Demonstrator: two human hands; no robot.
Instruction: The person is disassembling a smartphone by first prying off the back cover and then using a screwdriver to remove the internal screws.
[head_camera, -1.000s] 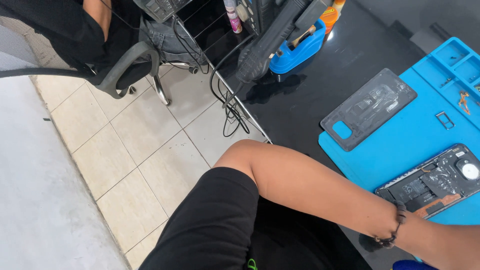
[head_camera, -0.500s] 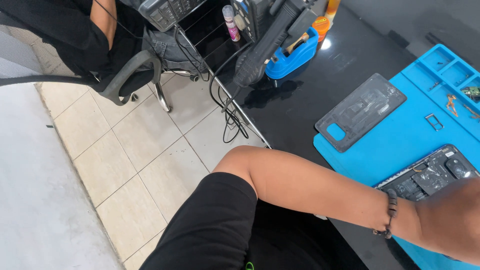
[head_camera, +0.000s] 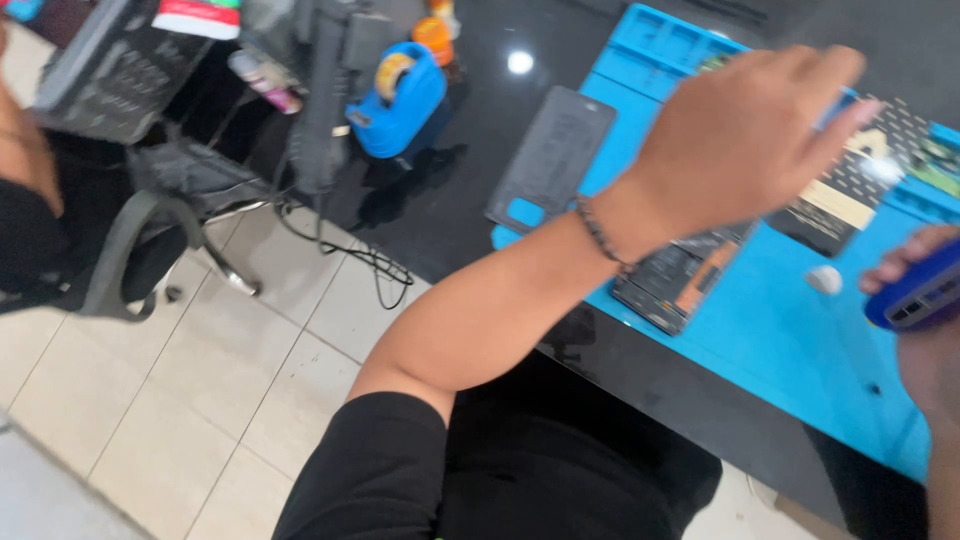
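Observation:
My left hand (head_camera: 745, 130) hovers blurred above the blue work mat (head_camera: 790, 350), fingers stretched toward the mat's far trays; whether it holds anything I cannot tell. A beaded bracelet is on its wrist. Under the wrist lies an opened phone (head_camera: 680, 285) with its insides showing. My right hand (head_camera: 925, 310) enters at the right edge, closed around a dark blue boxy tool (head_camera: 920, 295). A small white piece (head_camera: 825, 280) lies on the mat between the two hands.
A dark phone back cover (head_camera: 552, 160) lies at the mat's left edge on the black table (head_camera: 450, 210). A perforated dark pad (head_camera: 855, 195) sits beyond my left hand. A blue tape dispenser (head_camera: 400, 100), cables (head_camera: 370, 265), a chair (head_camera: 130, 250) and another person's arm (head_camera: 25, 150) are at left.
The view has swung right over the mat. My left hand rose off the opened phone and moved toward the far side. My right hand with the blue tool came into view.

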